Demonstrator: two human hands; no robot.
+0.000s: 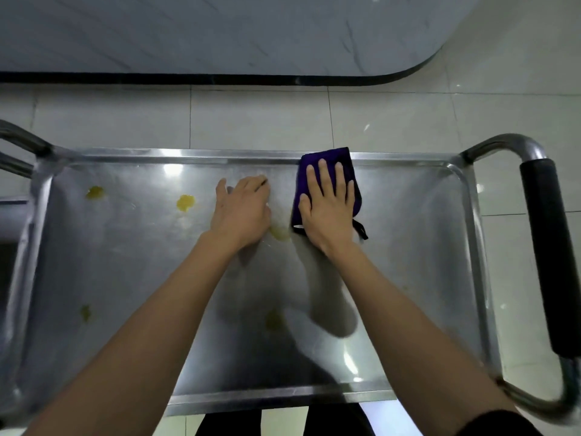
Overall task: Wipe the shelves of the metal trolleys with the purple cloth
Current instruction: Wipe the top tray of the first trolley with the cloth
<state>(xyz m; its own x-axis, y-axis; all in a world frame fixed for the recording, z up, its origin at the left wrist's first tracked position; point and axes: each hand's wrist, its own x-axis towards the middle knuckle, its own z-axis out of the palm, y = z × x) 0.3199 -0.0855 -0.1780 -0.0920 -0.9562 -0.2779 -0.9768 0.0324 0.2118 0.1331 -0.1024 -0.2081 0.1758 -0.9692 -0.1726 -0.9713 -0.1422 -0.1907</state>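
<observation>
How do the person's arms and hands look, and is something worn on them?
Both forearms are bare from wrist to near the elbow. The left hand and the right hand wear no gloves, and no rings, watch or bracelet can be seen. At the bottom right corner a dark sleeve covers the right arm near the elbow. No sleeve shows on the left arm.

Head view, steeply down, close over trolley
</observation>
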